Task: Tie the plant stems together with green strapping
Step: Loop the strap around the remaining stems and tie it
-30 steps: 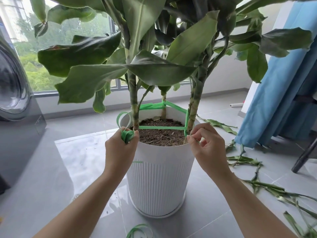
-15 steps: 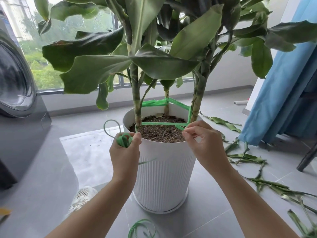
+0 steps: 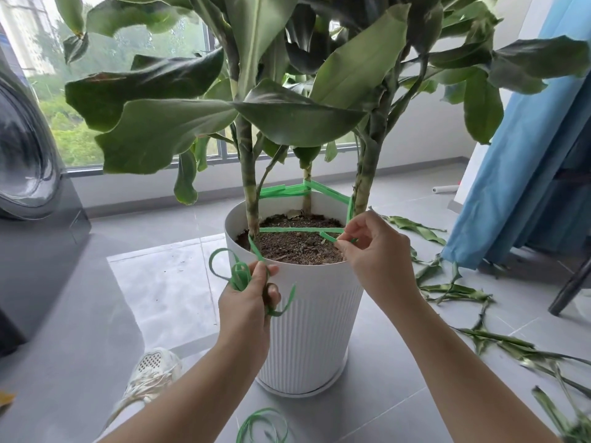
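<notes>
A white ribbed pot (image 3: 307,318) holds three plant stems: left stem (image 3: 248,187), back stem (image 3: 307,193), right stem (image 3: 364,183). Green strapping (image 3: 300,230) runs in a triangle around all three, just above the soil. My left hand (image 3: 248,302) is at the pot's front left rim, closed on a bunch of looped strapping that leads up to the left stem. My right hand (image 3: 374,254) is at the right rim beside the right stem, pinching a short strapping end between thumb and forefinger.
Cut leaves (image 3: 454,289) litter the tiles to the right. A loose coil of strapping (image 3: 262,426) lies in front of the pot. A washing machine (image 3: 28,174) stands at left, a blue curtain (image 3: 527,155) and a chair leg at right. My shoe (image 3: 150,375) is near the pot.
My left hand has dropped a little and drawn the strapping bunch away from the left stem. My right hand now pinches a free strap end. The view has tilted down.
</notes>
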`<state>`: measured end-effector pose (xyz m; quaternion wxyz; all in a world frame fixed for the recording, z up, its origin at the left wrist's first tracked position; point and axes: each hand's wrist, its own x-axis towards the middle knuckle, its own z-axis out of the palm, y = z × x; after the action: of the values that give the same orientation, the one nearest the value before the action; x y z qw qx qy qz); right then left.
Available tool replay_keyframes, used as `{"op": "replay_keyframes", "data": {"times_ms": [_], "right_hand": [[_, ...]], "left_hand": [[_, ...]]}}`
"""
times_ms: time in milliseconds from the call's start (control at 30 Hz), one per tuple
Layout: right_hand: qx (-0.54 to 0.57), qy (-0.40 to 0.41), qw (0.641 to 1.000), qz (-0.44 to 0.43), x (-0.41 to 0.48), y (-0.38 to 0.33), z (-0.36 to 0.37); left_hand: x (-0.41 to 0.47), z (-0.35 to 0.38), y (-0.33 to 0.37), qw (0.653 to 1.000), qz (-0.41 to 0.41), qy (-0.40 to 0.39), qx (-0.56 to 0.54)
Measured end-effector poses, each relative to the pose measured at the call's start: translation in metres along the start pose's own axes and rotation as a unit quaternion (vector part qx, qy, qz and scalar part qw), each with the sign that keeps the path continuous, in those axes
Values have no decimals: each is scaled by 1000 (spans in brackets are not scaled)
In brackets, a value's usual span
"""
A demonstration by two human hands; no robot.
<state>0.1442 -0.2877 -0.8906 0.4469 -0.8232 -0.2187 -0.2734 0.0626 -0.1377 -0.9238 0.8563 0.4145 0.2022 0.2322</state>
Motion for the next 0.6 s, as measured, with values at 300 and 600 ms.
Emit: {"op": "replay_keyframes", "data": {"times_ms": [300,600], "right_hand": [[74,2,996,38,-2,-1,0],[73,-15,996,57,-1,-1,-3]], "left_hand": [[-13,9,-12,995,-53,-77,-38],[-27,31,-29,998,-44,-45,7]]}}
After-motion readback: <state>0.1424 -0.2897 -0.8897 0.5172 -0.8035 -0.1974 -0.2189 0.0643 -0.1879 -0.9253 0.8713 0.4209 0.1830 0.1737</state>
